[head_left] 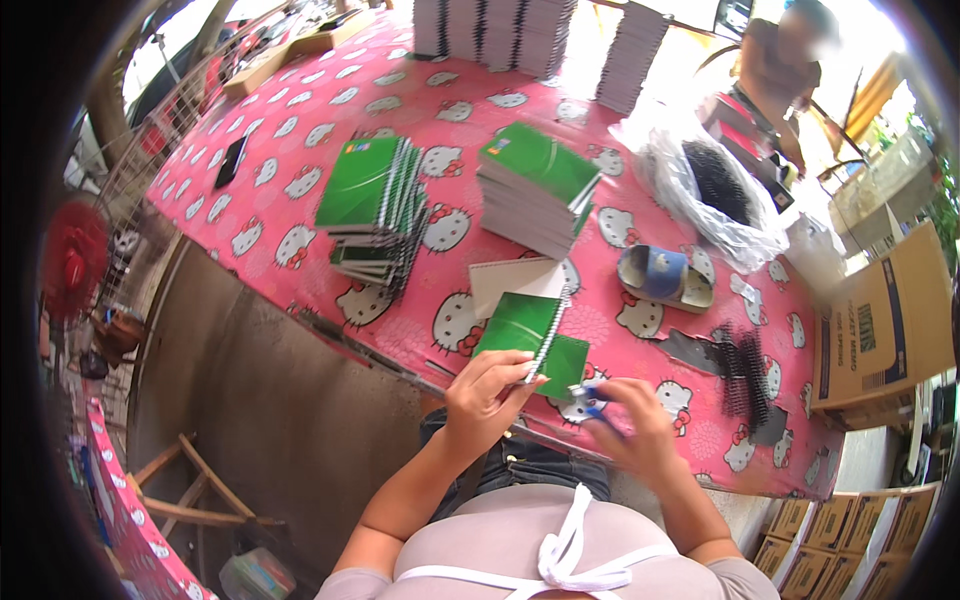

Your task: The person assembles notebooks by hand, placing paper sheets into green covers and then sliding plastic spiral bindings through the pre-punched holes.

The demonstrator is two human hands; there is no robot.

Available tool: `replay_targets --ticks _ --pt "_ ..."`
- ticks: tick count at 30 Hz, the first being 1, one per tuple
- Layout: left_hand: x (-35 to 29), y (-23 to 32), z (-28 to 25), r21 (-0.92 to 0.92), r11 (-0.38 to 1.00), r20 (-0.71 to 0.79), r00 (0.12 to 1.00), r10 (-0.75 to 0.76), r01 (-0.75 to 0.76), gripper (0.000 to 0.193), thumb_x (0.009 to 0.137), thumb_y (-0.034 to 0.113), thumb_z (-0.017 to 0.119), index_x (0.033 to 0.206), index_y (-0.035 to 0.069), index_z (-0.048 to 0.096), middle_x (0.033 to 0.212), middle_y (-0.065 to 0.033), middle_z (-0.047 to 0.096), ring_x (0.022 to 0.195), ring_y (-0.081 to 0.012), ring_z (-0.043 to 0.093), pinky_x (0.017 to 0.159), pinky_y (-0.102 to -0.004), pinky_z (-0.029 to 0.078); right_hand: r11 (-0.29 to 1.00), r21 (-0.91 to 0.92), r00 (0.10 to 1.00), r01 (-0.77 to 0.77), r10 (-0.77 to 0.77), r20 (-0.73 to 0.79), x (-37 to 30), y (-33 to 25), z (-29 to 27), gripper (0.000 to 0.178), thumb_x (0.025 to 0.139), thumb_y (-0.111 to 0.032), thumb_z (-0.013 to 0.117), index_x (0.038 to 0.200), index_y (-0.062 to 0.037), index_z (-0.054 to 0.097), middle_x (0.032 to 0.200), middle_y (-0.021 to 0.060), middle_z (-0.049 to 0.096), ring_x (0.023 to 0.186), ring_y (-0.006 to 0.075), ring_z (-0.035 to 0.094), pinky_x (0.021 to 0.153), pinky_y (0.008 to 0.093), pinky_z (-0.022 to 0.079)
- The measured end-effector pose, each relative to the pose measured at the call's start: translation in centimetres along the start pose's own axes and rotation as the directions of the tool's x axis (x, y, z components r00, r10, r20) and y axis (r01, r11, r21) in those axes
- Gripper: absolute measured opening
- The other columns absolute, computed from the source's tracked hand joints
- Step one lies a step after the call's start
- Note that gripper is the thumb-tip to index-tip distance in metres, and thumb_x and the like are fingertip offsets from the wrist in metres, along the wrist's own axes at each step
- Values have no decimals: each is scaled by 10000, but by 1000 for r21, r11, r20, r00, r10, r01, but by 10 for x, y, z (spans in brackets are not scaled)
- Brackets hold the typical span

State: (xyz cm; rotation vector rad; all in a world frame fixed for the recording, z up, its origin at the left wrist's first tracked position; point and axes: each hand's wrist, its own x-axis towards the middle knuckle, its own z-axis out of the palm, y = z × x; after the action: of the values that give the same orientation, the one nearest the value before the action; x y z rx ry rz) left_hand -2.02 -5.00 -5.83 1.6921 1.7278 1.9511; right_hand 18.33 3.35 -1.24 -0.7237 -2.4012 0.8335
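Observation:
My left hand [488,390] pinches the lower edge of a green spiral notebook [518,325] beside its wire binding. Blue-handled pliers [597,408] are gripped in my right hand [640,420], their metal jaws close to the notebook's lower right. Under the notebook lies another green cover [566,366]; whether it is joined to the one I hold, I cannot tell. A pale wire-bound pad [508,282] rests just beyond. Farther off stand a stack of bound green notebooks [366,185] on the left and a stack of green-covered paper blocks [535,190] to its right.
A pink cat-print cloth [270,190] covers the table. On it are a phone [231,162], a blue slipper [660,275], black wire coils [745,380], a plastic bag of coils [720,190] and tall paper stacks [495,35]. Cardboard boxes [885,320] stand right; another person [780,70] is at far right.

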Motion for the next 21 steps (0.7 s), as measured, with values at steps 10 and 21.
replay_targets --ticks 10,21 --pt "-4 0 -3 11 994 18 994 110 -111 278 661 -112 758 896 -2 659 925 -142 686 873 -263 682 723 -338 579 487 649 805 -585 248 539 21 8 13 296 898 -167 667 1074 68 624 929 153 679 725 169 648 677 287 537" --pt "129 -9 -77 -304 949 -719 635 -284 81 236 890 151 682 837 46 477 1033 -163 644 927 -150 596 825 -303 471 903 -321 959 -285 269 -93 -26 71 -31 455 724 -198 790 1095 -6 609 1113 199 601 1050 371 576 871 412 480"
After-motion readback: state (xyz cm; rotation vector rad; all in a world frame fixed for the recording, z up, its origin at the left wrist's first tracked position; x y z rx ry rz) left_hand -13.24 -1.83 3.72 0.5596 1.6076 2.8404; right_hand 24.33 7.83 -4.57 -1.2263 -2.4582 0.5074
